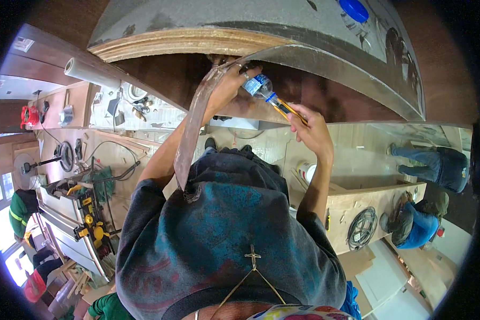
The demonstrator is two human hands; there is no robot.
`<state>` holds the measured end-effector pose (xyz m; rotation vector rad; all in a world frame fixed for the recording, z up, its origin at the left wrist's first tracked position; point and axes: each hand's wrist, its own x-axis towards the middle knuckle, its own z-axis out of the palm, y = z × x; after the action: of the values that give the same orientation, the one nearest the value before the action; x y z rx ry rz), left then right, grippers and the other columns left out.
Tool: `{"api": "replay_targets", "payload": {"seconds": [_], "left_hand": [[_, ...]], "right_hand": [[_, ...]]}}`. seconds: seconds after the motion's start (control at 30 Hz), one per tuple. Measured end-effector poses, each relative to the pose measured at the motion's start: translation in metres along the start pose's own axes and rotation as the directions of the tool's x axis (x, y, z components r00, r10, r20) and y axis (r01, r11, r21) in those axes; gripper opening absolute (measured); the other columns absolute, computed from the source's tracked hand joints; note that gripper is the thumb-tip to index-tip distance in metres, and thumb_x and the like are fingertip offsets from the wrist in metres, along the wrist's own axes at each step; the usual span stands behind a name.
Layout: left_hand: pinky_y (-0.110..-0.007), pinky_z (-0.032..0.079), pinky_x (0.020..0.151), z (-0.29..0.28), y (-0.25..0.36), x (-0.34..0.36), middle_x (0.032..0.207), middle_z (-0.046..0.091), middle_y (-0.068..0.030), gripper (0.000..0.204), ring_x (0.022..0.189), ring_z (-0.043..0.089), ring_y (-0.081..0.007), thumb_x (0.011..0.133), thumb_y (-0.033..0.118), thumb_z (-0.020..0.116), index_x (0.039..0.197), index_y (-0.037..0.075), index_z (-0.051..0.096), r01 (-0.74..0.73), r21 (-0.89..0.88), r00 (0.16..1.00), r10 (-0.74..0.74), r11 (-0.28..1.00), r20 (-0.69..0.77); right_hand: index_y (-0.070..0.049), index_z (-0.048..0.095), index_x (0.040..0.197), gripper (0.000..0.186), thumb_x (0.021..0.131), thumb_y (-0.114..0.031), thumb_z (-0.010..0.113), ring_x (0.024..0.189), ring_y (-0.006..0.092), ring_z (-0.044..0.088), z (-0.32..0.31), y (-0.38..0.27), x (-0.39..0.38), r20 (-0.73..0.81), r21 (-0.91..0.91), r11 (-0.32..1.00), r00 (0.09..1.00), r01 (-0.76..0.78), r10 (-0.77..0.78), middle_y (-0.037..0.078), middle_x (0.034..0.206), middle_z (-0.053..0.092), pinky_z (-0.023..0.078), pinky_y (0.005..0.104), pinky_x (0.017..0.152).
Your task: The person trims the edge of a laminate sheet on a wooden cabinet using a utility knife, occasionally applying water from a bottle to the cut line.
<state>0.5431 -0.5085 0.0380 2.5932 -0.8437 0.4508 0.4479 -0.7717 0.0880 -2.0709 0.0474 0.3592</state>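
My left hand (230,84) is closed around a small clear plastic bottle (258,86) with a blue label, under the edge of a curved panel (208,44). The bottle is tilted, its blue-ringed neck pointing toward my right hand (312,130). That hand grips a slim yellow and black tool (284,108), which looks like a utility knife. The tool's far end meets the bottle's neck; whether it reaches inside, I cannot tell. A long loose brown edging strip (194,120) bends down from the panel across my left forearm.
Another bottle with a blue cap (354,10) stands on the grey panel top. Left are a plastic roll (90,73), a yellow and black saw (93,226) and cables. A workbench (341,213) with coiled cable (361,228) stands right. Several people are nearby.
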Motion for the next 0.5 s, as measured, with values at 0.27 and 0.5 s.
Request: {"api": "replay_targets", "payload": {"seconds": [0.27,0.5], "left_hand": [[-0.058,0.035,0.112,0.002,0.003,0.000,0.128,0.064,-0.0065,0.061,0.127,0.054,-0.0284,0.084,-0.002,0.056,0.134,0.031,0.064,-0.002,0.026,0.999,0.001,1.000,0.047],[-0.057,0.040,0.108,-0.012,0.013,-0.005,0.127,0.063,-0.0125,0.059,0.123,0.056,-0.0357,0.080,0.003,0.061,0.135,0.026,0.063,0.070,-0.122,0.997,-0.065,0.990,0.041]], "right_hand": [[-0.006,0.068,0.126,0.035,0.097,-0.025,0.066,0.053,0.0105,0.060,-0.007,0.004,0.000,0.034,-0.076,0.997,0.999,-0.013,0.015,0.007,0.064,0.063,0.049,0.0301,0.052],[-0.008,0.067,0.129,0.036,0.097,-0.026,0.066,0.061,0.0076,0.055,-0.033,-0.005,-0.018,0.019,-0.074,0.997,1.000,0.008,-0.007,0.003,0.069,0.062,0.047,0.0265,0.057]]}}
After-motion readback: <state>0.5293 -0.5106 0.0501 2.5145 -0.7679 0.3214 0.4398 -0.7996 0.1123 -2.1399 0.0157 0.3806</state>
